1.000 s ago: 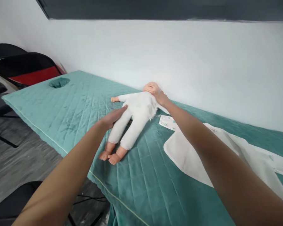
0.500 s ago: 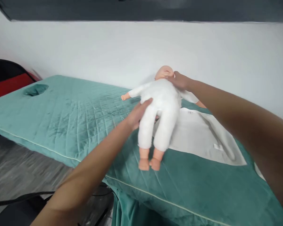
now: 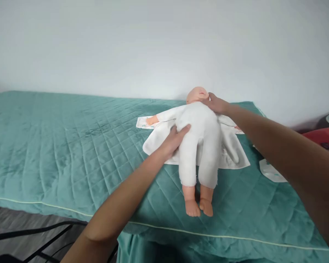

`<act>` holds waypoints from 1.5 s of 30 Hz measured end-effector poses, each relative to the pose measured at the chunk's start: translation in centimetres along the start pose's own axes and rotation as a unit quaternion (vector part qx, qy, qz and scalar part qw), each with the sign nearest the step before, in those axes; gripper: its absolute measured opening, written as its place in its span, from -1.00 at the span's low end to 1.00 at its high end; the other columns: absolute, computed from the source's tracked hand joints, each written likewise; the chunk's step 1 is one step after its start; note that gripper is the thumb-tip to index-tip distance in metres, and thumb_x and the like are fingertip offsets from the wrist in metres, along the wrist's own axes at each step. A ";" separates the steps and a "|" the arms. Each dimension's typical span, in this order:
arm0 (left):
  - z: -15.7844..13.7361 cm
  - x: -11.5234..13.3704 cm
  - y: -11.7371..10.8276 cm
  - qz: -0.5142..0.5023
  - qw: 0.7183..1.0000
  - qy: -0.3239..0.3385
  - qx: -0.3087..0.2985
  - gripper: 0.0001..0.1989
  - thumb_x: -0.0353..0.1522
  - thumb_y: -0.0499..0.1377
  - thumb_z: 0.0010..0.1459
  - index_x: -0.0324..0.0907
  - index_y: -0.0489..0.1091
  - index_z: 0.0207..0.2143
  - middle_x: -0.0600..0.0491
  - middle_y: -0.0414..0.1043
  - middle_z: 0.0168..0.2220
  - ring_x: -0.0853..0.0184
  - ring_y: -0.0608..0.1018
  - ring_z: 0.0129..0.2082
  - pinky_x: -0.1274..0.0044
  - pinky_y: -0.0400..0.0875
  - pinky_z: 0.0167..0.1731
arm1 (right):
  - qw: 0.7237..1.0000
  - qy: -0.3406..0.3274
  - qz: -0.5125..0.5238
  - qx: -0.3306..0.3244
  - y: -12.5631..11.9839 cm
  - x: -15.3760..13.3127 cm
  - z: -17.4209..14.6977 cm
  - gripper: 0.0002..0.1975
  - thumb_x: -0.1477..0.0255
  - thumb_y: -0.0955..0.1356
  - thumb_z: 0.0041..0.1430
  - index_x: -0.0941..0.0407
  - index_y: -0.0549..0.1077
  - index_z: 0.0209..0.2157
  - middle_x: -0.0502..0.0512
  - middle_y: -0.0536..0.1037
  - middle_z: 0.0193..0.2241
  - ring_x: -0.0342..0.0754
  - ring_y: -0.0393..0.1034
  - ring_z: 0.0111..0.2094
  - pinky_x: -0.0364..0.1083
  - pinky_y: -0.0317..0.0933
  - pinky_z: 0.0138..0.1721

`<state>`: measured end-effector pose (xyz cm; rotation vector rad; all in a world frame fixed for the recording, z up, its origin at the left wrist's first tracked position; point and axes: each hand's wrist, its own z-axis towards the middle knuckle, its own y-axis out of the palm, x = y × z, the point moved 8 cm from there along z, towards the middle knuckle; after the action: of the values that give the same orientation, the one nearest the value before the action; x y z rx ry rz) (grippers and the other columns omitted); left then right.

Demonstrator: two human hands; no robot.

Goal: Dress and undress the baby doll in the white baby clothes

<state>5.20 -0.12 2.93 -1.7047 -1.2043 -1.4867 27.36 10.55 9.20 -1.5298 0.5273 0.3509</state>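
Note:
A baby doll (image 3: 199,124) with a white cloth body and bare plastic feet is face up, its head toward the wall and its feet toward me. My left hand (image 3: 175,142) grips its hip, thumb on top and the other fingers mostly hidden underneath. At the neck and side of the head, my right hand (image 3: 215,104) is closed round the doll. Beneath and behind the doll lies a white cloth (image 3: 159,137) with a folded part at the right. A printed white strip (image 3: 141,122) shows under the doll's arm at the left.
A green quilted bed cover (image 3: 71,146) stretches along the white wall (image 3: 126,47). Another white piece (image 3: 271,171) lies at the right by my forearm. Something red (image 3: 325,140) stands beyond the bed's right end. Black metal bars (image 3: 44,230) are below the front edge at lower left.
The view has swung to the right. Both hands still hold the doll, which has come over the white cloth, now showing on both sides of it.

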 end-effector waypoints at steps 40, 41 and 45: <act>4.1 1.6 -14.0 0.029 0.953 0.183 0.240 -0.91 -0.37 0.19 0.03 -0.19 0.43 -0.38 0.06 0.54 -0.36 0.33 0.52 -0.33 0.51 0.39 -0.25 | 0.944 -0.202 -0.256 -0.047 7.5 -11.7 -3.6 -0.46 -0.01 0.17 0.36 0.09 0.46 0.05 0.26 0.54 -0.01 0.23 0.41 -0.02 0.11 0.21 -0.04; 4.1 1.3 -14.0 0.001 0.958 0.162 0.237 -0.90 -0.34 0.18 0.05 -0.19 0.42 -0.36 0.07 0.53 -0.36 0.34 0.52 -0.34 0.52 0.40 -0.27 | 0.941 -0.197 -0.272 -0.043 7.5 -11.6 -3.7 -0.46 0.00 0.17 0.37 0.09 0.47 0.05 0.27 0.54 -0.01 0.24 0.41 -0.01 0.12 0.21 -0.04; 3.4 1.6 -14.0 0.014 0.950 0.138 0.279 -0.84 -0.25 0.15 0.15 -0.17 0.38 -0.34 0.06 0.50 -0.34 0.36 0.51 -0.32 0.53 0.40 -0.25 | 0.926 -0.184 -0.325 -0.048 8.3 -11.6 -4.2 -0.50 0.04 0.19 0.38 0.11 0.50 0.00 0.29 0.55 -0.04 0.24 0.40 -0.01 0.13 0.18 -0.02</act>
<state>-5.75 9.30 1.81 -1.0943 -1.2817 -1.1672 12.80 7.85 8.49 -1.5904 -0.3044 0.1373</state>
